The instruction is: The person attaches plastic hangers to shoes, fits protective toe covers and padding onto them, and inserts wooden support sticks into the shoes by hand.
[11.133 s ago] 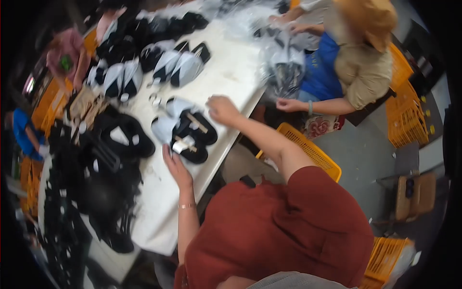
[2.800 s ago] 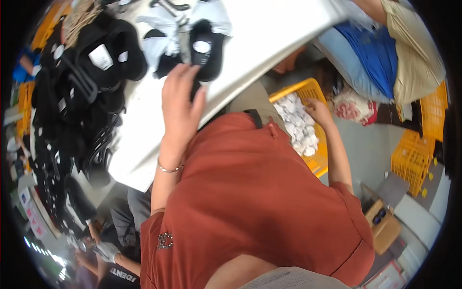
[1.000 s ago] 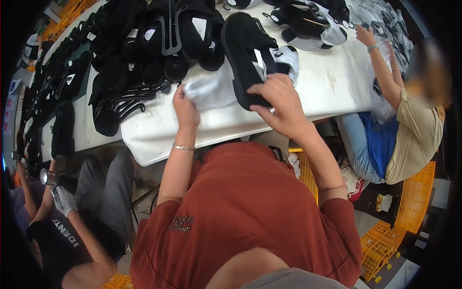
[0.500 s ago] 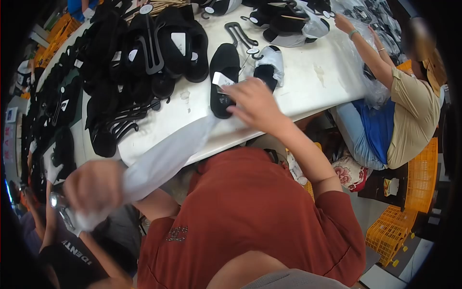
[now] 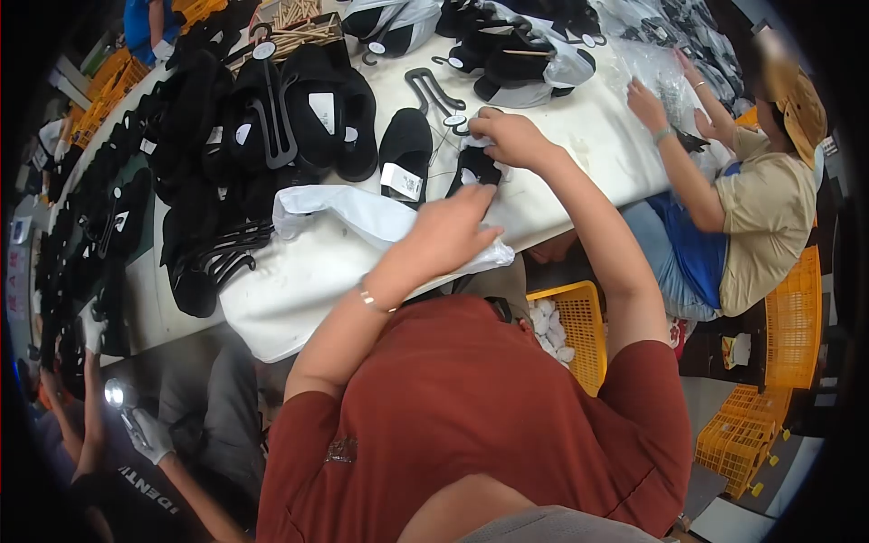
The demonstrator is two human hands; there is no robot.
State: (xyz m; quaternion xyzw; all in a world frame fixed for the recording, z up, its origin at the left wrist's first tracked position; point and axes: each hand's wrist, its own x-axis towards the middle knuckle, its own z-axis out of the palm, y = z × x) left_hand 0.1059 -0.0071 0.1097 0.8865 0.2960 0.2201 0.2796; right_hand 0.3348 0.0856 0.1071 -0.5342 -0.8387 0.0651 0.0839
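My left hand point(image 5: 446, 231), a bracelet on its wrist, has its fingers closed at the near end of a black shoe point(image 5: 472, 172). At the shoe's far end my right hand point(image 5: 513, 140) pinches the white wrapping point(image 5: 474, 139), beside a small black hook with a round white label. Another black shoe point(image 5: 405, 140) lies to the left, with a white tag point(image 5: 401, 181) on its near part. A long white plastic wrapper point(image 5: 335, 210) stretches across the table's near side and passes beneath my left forearm. Thin strings run between the two shoes.
A black shoe hanger point(image 5: 433, 90) lies beyond the shoes. Many black shoes point(image 5: 312, 113) are piled at left, near a box of wooden sticks point(image 5: 294, 32). A co-worker point(image 5: 769, 208) handles clear plastic at right. A yellow basket point(image 5: 590, 330) stands below the table edge point(image 5: 290, 348).
My left hand has come from the far left to the shoe, and the white wrapper now lies on the table. My right hand has moved from the tagged shoe to the one beside it.
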